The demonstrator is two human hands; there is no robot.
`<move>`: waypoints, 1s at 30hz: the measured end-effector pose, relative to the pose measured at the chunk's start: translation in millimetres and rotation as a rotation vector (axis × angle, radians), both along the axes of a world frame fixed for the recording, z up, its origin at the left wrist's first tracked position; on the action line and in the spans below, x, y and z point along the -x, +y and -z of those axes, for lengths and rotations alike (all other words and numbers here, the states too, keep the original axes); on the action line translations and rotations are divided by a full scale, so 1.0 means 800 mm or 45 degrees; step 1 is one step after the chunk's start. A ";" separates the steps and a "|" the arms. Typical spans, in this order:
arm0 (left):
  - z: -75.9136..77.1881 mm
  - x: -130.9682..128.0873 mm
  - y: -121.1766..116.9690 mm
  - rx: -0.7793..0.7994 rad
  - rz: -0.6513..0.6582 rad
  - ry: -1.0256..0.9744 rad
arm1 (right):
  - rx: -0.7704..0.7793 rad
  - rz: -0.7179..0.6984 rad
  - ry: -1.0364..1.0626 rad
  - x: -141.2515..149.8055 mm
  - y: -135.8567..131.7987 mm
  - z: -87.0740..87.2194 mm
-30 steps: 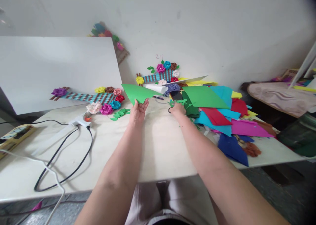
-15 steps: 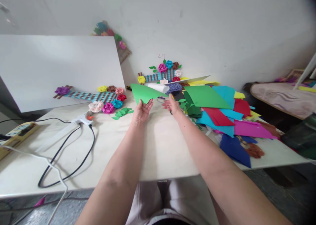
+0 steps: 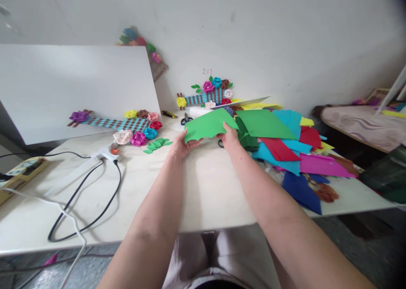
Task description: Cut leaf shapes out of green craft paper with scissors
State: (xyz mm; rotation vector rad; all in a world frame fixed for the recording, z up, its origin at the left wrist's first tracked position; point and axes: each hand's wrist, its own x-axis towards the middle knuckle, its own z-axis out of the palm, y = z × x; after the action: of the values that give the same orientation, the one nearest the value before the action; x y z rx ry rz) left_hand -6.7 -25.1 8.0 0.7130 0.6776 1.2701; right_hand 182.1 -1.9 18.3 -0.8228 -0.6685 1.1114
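A sheet of green paper (image 3: pixel 209 124) with a scalloped, cut near edge is held above the table by both hands. My left hand (image 3: pixel 182 146) grips its left corner, thumb on top and fingers beneath. At the right end, my right hand (image 3: pixel 229 136) pinches the sheet between thumb and fingers. Behind the sheet's left side lie dark-handled scissors (image 3: pixel 186 118). A black ring-shaped handle (image 3: pixel 220 143) shows beside my right hand, the rest of it hidden. Cut green leaves (image 3: pixel 156 145) lie in a small pile left of my left hand.
Coloured sheets (image 3: pixel 282 149) are heaped on the right. A woven strip with paper flowers (image 3: pixel 119 123) leans on a white board (image 3: pixel 76 86); another woven piece (image 3: pixel 204 97) stands against the wall. A yellow cutter (image 3: pixel 169 114) lies behind. Cables and a power strip (image 3: pixel 23 175) occupy the left.
The green sheet has shifted right and now lies level between both hands. My right hand has closed on its right end. The scissors and cutter have come into view behind it.
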 end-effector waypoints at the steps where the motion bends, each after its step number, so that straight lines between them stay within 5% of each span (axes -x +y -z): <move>1: 0.000 0.001 0.000 -0.004 -0.036 0.030 | -0.017 -0.026 -0.015 0.000 -0.001 0.000; 9: 0.003 -0.002 0.003 -0.045 -0.160 0.139 | -0.010 -0.118 -0.099 -0.002 -0.010 -0.001; 21: 0.009 0.011 0.003 -0.213 0.078 0.285 | -0.097 0.036 -0.083 -0.015 0.010 0.012; 30: 0.005 0.017 0.002 -0.201 0.044 0.279 | -0.097 -0.067 -0.122 -0.022 0.001 0.002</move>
State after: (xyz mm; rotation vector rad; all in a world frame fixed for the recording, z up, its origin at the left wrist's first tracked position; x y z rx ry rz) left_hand -20.4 -23.4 4.2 1.0000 0.7442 1.2333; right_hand 200.1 -1.4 16.7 -0.8007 -0.8120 1.0924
